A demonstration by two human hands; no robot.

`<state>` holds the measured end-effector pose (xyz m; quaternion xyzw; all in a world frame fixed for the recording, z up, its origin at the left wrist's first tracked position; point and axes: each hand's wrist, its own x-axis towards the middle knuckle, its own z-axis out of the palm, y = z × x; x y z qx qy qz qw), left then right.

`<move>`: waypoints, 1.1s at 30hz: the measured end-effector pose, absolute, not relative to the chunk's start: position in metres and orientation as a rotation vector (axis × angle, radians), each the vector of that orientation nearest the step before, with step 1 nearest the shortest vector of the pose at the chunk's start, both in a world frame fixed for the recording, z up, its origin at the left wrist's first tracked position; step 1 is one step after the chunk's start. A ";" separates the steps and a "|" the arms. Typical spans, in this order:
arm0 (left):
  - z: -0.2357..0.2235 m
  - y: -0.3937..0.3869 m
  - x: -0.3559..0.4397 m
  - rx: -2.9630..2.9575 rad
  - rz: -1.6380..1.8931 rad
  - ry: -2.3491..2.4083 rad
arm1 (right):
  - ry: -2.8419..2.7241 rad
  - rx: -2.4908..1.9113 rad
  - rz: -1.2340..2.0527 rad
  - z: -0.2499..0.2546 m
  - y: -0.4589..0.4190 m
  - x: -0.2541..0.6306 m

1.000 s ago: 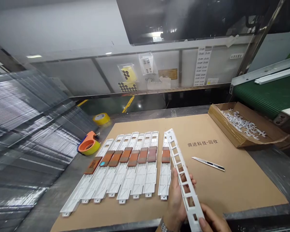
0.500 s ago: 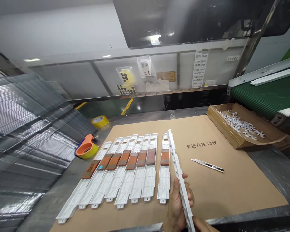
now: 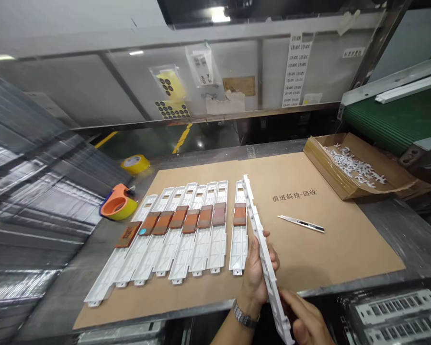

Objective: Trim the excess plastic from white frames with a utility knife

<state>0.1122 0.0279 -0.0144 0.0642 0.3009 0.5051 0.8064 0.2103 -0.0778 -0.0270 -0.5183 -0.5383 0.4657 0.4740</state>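
A long white plastic strip (image 3: 256, 225) is held on edge over the brown cardboard sheet (image 3: 330, 249). My left hand (image 3: 256, 273) wraps round its middle, and my right hand (image 3: 305, 323) pinches its near end at the table edge. Just left of it, several matching white strips (image 3: 197, 239) lie flat side by side, each with a brown pad (image 3: 219, 214) across it. The nearest of them lies right beside my left hand.
A utility knife (image 3: 300, 224) lies on the cardboard to the right. A shallow carton of white scraps (image 3: 352, 165) sits far right, beside a green conveyor (image 3: 398, 120). An orange tape dispenser (image 3: 118, 207) and a yellow tape roll (image 3: 135, 163) lie left. Shiny stacked trays (image 3: 25, 191) fill the left side.
The strip has turned from face-up to standing on edge in both hands. The view has tilted down, showing more of the table's front edge and my wrist.
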 end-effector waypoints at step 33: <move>0.003 0.020 0.116 0.090 0.993 0.817 | -0.205 -1.114 1.761 -0.064 -0.084 0.216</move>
